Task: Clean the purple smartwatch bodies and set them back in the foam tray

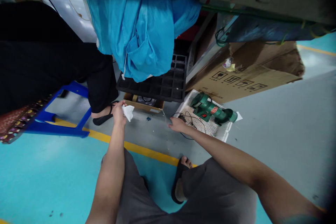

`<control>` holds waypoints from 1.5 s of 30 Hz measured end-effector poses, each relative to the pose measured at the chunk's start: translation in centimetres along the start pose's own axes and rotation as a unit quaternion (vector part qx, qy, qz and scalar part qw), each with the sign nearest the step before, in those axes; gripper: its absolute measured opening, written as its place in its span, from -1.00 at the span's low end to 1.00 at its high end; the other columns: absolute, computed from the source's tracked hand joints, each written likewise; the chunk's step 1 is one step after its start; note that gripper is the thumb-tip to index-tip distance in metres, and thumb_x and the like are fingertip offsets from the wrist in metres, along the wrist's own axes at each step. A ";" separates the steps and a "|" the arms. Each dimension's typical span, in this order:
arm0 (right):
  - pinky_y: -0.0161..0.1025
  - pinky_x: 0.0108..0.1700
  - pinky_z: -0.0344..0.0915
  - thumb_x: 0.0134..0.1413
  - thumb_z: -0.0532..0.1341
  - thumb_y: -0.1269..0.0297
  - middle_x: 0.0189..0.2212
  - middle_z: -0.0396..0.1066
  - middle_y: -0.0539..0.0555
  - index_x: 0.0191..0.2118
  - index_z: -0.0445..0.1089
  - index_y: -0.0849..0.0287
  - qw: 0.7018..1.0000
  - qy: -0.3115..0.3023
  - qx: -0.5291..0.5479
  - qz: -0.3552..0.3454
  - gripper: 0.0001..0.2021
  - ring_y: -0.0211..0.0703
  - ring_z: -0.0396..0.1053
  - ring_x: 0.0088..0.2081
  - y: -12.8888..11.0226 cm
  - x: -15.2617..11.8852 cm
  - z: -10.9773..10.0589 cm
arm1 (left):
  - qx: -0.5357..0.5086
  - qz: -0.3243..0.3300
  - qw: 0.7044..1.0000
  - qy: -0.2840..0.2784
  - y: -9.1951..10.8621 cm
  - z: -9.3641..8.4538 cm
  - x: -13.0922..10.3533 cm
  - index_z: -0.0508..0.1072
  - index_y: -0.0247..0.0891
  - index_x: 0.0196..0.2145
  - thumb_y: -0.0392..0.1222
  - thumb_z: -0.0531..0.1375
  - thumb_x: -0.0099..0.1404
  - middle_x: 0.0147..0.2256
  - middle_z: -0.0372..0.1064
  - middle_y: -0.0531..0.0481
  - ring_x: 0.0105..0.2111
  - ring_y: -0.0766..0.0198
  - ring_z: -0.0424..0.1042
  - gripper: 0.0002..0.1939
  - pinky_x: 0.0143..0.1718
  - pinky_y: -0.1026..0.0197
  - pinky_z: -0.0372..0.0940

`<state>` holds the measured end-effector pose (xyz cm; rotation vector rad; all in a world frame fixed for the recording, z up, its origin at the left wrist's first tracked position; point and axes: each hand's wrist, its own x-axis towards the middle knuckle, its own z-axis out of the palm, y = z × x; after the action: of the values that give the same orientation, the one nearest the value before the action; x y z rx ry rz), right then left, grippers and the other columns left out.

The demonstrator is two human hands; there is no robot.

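Note:
My left hand (pixel 119 112) is closed round a crumpled white tissue-like piece (pixel 128 112), which sticks out past the fingers. It is held low over the grey floor, beside another person's sandalled foot. My right hand (pixel 177 125) is closed, its fingertips pointing left. A thin pale strand (pixel 164 116) runs close to those fingertips; whether they grip it is too small to tell. Just beyond the right hand, dark cables (pixel 191 120) lie on a white ribbed tray (pixel 214 130), along with a green power-tool-like machine (pixel 210 110).
Blue cloth (pixel 147 31) hangs from the bench above a black compartment tray (pixel 168 84). Under that tray is a small open cardboard box (pixel 154 107). A large carton (pixel 236 77) stands at right. Left, a person in black sits by a blue stool (pixel 63 131).

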<state>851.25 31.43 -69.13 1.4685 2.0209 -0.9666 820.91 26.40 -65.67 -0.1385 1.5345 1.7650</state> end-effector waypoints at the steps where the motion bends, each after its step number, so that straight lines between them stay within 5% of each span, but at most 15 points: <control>1: 0.07 0.11 0.50 0.36 0.30 0.12 0.16 0.43 0.19 0.18 0.41 0.17 1.000 -0.005 -0.020 0.000 -0.62 0.02 0.47 0.09 -0.1 -0.1 -0.2 | 0.003 0.001 1.000 -0.001 0.0 0.0 0.0 0.48 -0.30 0.07 -0.07 0.26 0.47 -0.01 0.48 -0.13 -0.12 0.16 0.54 -0.68 -0.12 0.04 0.53; 12: 0.06 0.10 0.50 0.37 0.28 0.10 0.13 0.45 0.18 0.16 0.43 0.17 0.995 -0.026 -0.100 -0.011 -0.63 0.00 0.48 0.08 -1.7 -0.6 -2.4 | 0.023 0.017 1.000 -0.004 0.0 0.1 -0.9 0.49 -0.33 -0.08 -0.08 0.26 0.48 -0.21 0.48 -0.03 -0.34 0.31 0.48 -0.76 -0.33 0.21 0.46; 21: 0.07 0.10 0.50 0.37 0.28 0.09 0.14 0.44 0.19 0.17 0.42 0.17 0.999 -0.017 -0.036 -0.003 -0.62 0.01 0.48 0.07 -3.0 2.5 -2.7 | 0.043 0.047 0.998 -0.002 0.5 -0.2 -2.3 0.48 -0.33 -0.26 -0.11 0.25 0.48 -0.41 0.38 0.09 -0.48 0.38 0.36 -0.78 -0.42 0.28 0.36; 29: -0.01 -0.01 0.54 0.38 0.28 0.10 0.06 0.48 0.16 0.14 0.43 0.20 0.998 -0.038 0.036 -0.031 -0.64 -0.06 0.52 -0.03 -3.2 2.7 -2.0 | 0.140 0.061 0.988 -0.024 -1.0 -0.5 -2.3 0.51 -0.33 -0.10 -0.05 0.26 0.48 -0.21 0.50 -0.03 -0.31 0.28 0.51 -0.74 -0.28 0.17 0.49; 37: 0.05 0.13 0.48 0.38 0.28 0.10 0.12 0.47 0.18 0.11 0.46 0.16 0.994 0.069 -0.015 -0.081 -0.68 -0.01 0.48 0.08 -4.1 -0.3 -5.8 | 0.347 0.133 0.923 -0.097 -2.5 -0.5 -2.7 0.52 -0.30 -0.02 -0.09 0.29 0.45 -0.02 0.51 -0.12 -0.05 0.12 0.53 -0.74 0.00 -0.04 0.49; 45: 0.05 0.10 0.50 0.38 0.28 0.11 0.11 0.47 0.17 0.13 0.45 0.17 0.989 0.133 -0.022 -0.054 -0.67 -0.02 0.49 0.06 -5.7 -0.9 -4.6 | 0.453 0.172 0.855 -0.182 -6.0 1.9 -4.4 0.53 -0.26 0.05 -0.08 0.31 0.43 -0.05 0.54 -0.11 -0.02 0.08 0.54 -0.69 0.12 -0.13 0.42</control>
<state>846.33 33.36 -63.99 1.5475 2.3158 -0.7943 828.36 25.80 -67.54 0.9335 1.9945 1.0298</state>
